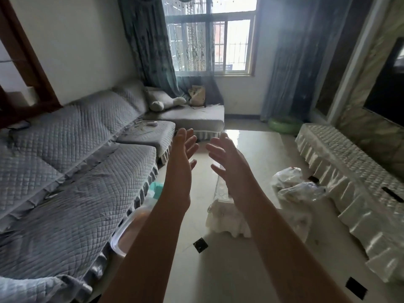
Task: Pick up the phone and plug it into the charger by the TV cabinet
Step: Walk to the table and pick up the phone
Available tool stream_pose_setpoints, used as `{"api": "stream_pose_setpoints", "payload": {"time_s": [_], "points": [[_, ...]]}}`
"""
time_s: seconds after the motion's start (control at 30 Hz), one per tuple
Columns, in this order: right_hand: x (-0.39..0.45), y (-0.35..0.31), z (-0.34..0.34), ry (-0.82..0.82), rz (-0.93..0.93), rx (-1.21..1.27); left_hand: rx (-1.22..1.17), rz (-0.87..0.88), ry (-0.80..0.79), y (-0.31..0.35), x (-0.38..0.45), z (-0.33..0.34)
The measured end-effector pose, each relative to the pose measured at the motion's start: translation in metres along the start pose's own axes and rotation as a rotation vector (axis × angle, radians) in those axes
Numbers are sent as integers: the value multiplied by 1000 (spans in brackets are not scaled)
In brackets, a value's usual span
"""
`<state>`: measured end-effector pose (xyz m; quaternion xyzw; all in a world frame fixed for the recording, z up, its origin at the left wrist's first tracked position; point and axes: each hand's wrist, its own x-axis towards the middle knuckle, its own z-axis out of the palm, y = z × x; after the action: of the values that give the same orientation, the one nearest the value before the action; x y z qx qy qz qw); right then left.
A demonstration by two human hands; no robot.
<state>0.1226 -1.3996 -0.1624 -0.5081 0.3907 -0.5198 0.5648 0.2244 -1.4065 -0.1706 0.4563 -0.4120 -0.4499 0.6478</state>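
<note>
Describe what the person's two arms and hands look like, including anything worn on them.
Both forearms are bare from the bottom edge of the picture up to the wrists: no sleeve shows. The left hand and the right hand carry no glove, and no watch, bracelet or ring is visible. The fingers look slim; nails are too blurred to describe. No markings or tattoos show.

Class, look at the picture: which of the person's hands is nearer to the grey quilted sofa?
Left. The left hand is raised, open and empty, beside the grey quilted sofa; the right hand, also open, is further out over the floor towards the covered TV cabinet.
</note>
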Motion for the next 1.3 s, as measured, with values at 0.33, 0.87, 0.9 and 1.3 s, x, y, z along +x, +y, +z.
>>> {"api": "stream_pose_setpoints", "payload": {"time_s": [0.33,0.87,0.9,1.3], "points": [[129,19,12,43,-6,4,-40,-31,-76,-16,134,1],[392,67,19,-102,150,149,75,-57,154,-74,378,-8],[406,68,22,-116,170,170,75,-53,165,-75,390,-9],[545,88,69,-197,244,180,61,-14,259,-82,515,-54]]}}
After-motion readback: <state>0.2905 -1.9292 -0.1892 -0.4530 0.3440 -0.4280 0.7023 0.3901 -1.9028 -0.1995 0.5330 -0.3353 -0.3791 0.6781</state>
